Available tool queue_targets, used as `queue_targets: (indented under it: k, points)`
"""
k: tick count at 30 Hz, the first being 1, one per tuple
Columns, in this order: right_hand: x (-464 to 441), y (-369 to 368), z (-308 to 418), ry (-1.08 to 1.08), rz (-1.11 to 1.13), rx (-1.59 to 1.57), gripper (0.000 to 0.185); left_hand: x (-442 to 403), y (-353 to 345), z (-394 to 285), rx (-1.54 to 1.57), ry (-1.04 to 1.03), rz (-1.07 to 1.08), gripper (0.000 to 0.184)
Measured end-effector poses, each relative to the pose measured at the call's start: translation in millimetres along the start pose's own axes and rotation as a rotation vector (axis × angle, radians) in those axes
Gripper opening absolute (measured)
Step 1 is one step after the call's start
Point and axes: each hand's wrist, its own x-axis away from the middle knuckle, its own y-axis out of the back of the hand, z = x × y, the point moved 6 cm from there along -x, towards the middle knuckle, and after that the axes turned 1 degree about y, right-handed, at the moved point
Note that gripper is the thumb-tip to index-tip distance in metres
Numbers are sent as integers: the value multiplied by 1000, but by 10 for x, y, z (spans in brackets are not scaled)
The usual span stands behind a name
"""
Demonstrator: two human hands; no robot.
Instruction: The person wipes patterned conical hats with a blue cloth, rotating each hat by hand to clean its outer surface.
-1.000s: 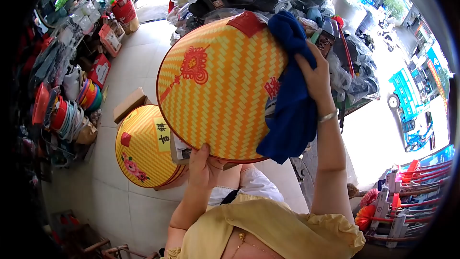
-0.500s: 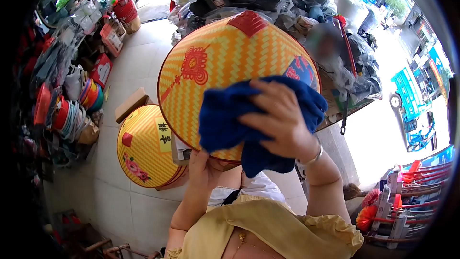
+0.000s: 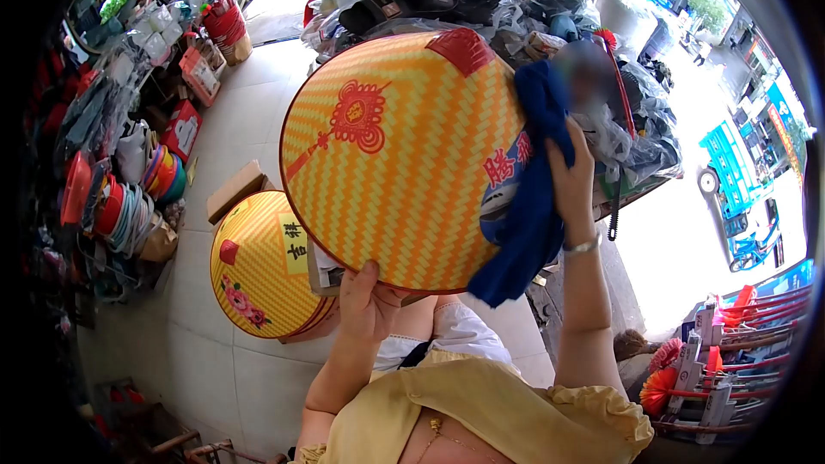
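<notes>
A yellow-orange conical hat [image 3: 404, 163] with a woven pattern and red printed motifs is held up in front of me. Its near rim is pinched by my left hand [image 3: 368, 302], thumb on top and fingers underneath. At the hat's right edge, my right hand [image 3: 574, 179] grips a dark blue cloth [image 3: 526, 223], which drapes over that edge and hangs down along it. The cloth covers part of the hat's blue printed patch. Most of my right fingers are hidden behind the cloth and the rim.
More conical hats [image 3: 258, 271] are stacked low on the left beside a cardboard box [image 3: 236, 189]. Bagged shoes [image 3: 404, 4] pile up on the table behind the hat. Goods line the left wall, including a red box [image 3: 182, 129]. Red-handled items [image 3: 730, 361] stand at lower right.
My right hand and the cloth have moved from the hat's front face to its right edge, uncovering the face. The hat has turned slightly clockwise. My left hand keeps the rim.
</notes>
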Motion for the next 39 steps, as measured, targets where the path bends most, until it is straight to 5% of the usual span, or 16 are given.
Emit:
queue_targets:
  k: [2,5,9,13,19,22,26,33,36,39]
  points:
    - [328,12,222,187,-74,162,44,0,-23,-1,-6,5,-12,44]
    - [829,-190,767,496,186,217,59,0,-86,27,-57,42,-57,48]
    - [1140,-515,1186,849,433,215,43,-8,-16,101,1,101,-254,41]
    - [761,-275,955,676,302,122,45,-17,-80,-18,-89,17,-182,45]
    - [197,184,-67,-47,-25,-19,42,-5,-49,-26,-8,43,-146,41]
    - [267,230,-213,-157,-83,-36,42,5,-74,11,24,64,-145,43]
    - [649,117,175,107,-85,214,48,25,-73,13,36,73,-73,46]
    - [1329,-525,1308,574,319,308,45,13,-165,106,139,70,-22,42]
    - [1348,-576,1196,752,272,209,42,3,-28,155,14,173,-242,47]
    - [1148,-336,1056,718,215,141,40,25,-66,77,-65,95,-173,46]
